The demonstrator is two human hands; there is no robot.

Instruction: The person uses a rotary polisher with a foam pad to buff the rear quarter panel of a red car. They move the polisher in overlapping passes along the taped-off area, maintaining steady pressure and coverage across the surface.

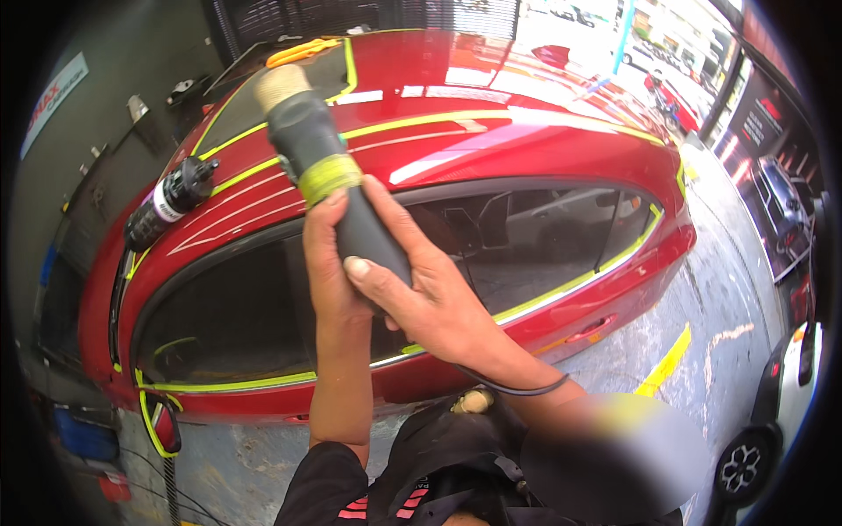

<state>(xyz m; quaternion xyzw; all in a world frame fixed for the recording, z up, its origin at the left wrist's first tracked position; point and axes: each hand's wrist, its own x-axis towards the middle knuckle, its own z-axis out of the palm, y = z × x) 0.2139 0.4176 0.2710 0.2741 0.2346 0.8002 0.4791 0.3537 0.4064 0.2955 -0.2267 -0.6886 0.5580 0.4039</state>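
Both my hands hold a dark cylindrical handheld tool, raised in front of a red car. The tool has a yellow-green tape band and a beige end pointing to the upper left. My left hand wraps its left side just below the band. My right hand grips its right side and lower part, thumb across the front. Yellow-green masking tape lines the roof and window edges. A black bottle with a pale label lies at the windscreen end of the roof.
An orange cloth rests on the car's far upper edge. The taped side mirror sticks out at lower left, with cables on the floor near it. A white car stands at the right. A blurred patch hides part of the lower right.
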